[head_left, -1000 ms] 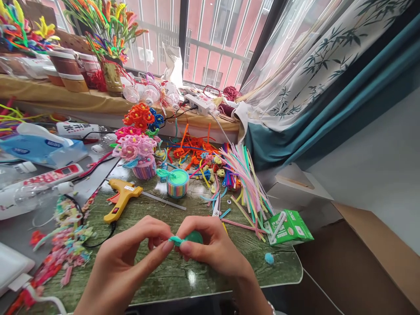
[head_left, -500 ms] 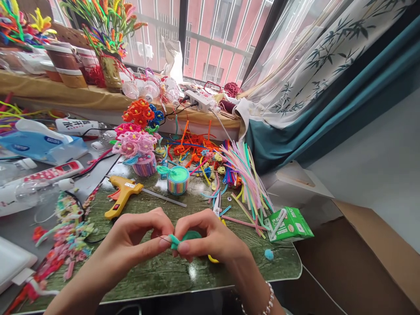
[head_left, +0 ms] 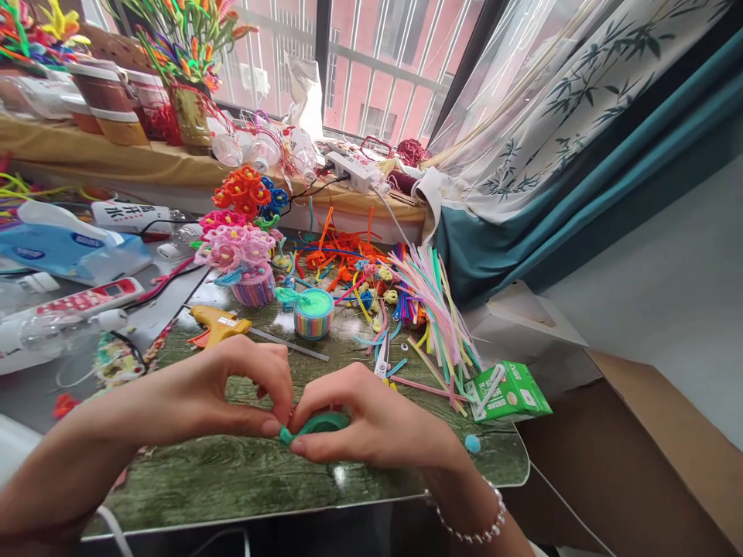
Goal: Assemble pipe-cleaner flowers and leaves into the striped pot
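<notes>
My left hand [head_left: 232, 383] and my right hand [head_left: 371, 418] meet above the green wood-patterned tabletop [head_left: 232, 472]. Both pinch a teal-green pipe cleaner loop [head_left: 318, 423], which is partly hidden by my fingers. Beyond my left hand lies a yellow hot glue gun [head_left: 214, 325], its nozzle end partly behind my wrist. A striped cup with a green top [head_left: 313, 314] stands just beyond my fingers. Small scissors [head_left: 381, 360] lie beyond my right hand.
A fan of pastel pipe cleaners [head_left: 433, 309] spreads at the table's right, beside a green carton [head_left: 508, 392] and a blue pom-pom [head_left: 472, 443]. Pink pipe cleaner flowers [head_left: 235, 247] stand at the back, among orange scraps [head_left: 342, 251]. The table's front edge curves below my hands.
Both hands have dropped nearer the table's front edge, and my left forearm reaches further in from the left. The green loop now shows as a wider arc between my fingers.
</notes>
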The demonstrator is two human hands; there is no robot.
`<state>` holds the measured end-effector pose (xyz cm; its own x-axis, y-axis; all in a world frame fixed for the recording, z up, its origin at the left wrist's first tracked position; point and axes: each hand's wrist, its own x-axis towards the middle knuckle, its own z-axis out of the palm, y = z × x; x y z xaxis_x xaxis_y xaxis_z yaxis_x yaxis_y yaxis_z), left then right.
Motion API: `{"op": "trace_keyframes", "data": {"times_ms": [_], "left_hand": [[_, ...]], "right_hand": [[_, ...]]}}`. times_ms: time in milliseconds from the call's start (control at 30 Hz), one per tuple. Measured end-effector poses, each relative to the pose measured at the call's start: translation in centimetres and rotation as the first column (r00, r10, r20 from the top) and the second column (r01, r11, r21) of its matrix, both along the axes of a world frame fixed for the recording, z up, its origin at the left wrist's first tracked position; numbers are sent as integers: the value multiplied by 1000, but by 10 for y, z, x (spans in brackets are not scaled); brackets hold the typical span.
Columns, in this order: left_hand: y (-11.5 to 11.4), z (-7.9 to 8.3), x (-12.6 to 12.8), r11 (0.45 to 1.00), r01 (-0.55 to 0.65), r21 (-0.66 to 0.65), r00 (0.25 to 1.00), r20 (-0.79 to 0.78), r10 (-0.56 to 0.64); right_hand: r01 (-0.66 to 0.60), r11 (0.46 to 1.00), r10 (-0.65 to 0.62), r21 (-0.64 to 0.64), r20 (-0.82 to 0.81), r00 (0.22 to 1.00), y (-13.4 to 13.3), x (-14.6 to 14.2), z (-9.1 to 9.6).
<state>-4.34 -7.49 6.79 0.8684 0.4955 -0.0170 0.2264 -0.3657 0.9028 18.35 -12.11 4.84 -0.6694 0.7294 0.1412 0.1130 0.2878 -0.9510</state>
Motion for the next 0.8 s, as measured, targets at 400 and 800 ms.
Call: {"op": "trace_keyframes", "data": {"times_ms": [400, 800], "left_hand": [[-33, -1, 10, 258, -208, 943, 921, 101, 375], [-58, -38, 28, -159, -502, 850, 736, 517, 438]], "right_hand": [[224, 717, -537, 660, 318, 782, -23, -12, 4], [641, 615, -612, 459, -234, 755, -31, -27, -5]]}}
